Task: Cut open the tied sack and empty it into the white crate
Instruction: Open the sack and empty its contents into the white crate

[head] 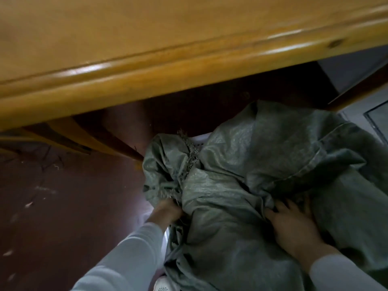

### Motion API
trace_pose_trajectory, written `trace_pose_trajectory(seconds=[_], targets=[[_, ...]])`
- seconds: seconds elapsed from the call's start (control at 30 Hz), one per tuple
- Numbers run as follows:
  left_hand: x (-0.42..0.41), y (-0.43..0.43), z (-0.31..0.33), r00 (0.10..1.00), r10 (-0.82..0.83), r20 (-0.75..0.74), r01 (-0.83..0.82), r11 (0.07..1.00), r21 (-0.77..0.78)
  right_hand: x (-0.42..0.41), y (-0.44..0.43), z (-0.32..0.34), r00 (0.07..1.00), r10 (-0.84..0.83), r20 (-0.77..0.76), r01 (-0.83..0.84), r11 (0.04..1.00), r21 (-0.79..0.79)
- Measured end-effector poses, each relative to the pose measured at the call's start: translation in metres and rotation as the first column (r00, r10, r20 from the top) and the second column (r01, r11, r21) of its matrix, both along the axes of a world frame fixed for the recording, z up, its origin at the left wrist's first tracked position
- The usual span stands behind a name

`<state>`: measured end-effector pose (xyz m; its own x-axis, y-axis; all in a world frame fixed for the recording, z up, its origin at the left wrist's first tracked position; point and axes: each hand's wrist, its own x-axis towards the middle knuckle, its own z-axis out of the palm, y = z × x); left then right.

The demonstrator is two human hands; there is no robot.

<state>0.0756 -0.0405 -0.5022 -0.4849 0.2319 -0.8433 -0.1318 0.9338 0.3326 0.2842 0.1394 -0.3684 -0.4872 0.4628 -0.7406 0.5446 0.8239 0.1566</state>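
Two hands on one grey-green woven sack (241, 185), which lies crumpled over the white crate (200, 137) at 5 o'clock in view, hiding all but slivers of its perforated rim. Left hand (167, 211), at 8 o'clock of the sack, grips the bunched, frayed mouth; its fingers are buried in the cloth, closed on it. Right hand (294, 225), at 5 o'clock, lies flat on the sack, fingers (282, 207) spread, tips tucked into a fold. Wooden worktop (147, 59) at 12 o'clock. Dark red floor (63, 206) at 9 o'clock, littered with scraps.
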Motion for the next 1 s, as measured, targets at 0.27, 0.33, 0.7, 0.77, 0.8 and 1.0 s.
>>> trace_pose_trajectory(seconds=[0.27, 0.33, 0.7, 0.77, 0.8, 1.0], targets=[[0.018, 0.057, 0.152, 0.923, -0.018, -0.385, 0.11, 0.97, 0.217, -0.004, 0.002, 0.072, 0.94, 0.08, -0.333, -0.076, 0.997, 0.025], [0.036, 0.075, 0.169, 0.917, -0.241, -0.317, 0.313, 0.928, 0.202, 0.013, 0.015, 0.09, 0.852, 0.124, -0.508, -0.076, 0.991, 0.115], [0.137, 0.14, 0.204, 0.871, -0.491, -0.004, 0.476, 0.841, 0.258, 0.093, 0.097, 0.141, 0.618, -0.734, -0.28, 0.688, 0.678, -0.259], [0.142, 0.152, 0.219, 0.862, -0.501, -0.076, 0.504, 0.83, 0.242, 0.095, 0.097, 0.145, 0.609, -0.688, -0.394, 0.619, 0.723, -0.307], [0.144, 0.158, 0.228, 0.848, -0.52, -0.102, 0.529, 0.816, 0.235, 0.095, 0.098, 0.147, 0.561, -0.695, -0.45, 0.602, 0.715, -0.355], [0.154, 0.192, 0.31, 0.79, -0.535, -0.298, 0.608, 0.745, 0.274, 0.088, 0.128, 0.231, -0.124, -0.803, -0.582, 0.444, 0.48, -0.757]])
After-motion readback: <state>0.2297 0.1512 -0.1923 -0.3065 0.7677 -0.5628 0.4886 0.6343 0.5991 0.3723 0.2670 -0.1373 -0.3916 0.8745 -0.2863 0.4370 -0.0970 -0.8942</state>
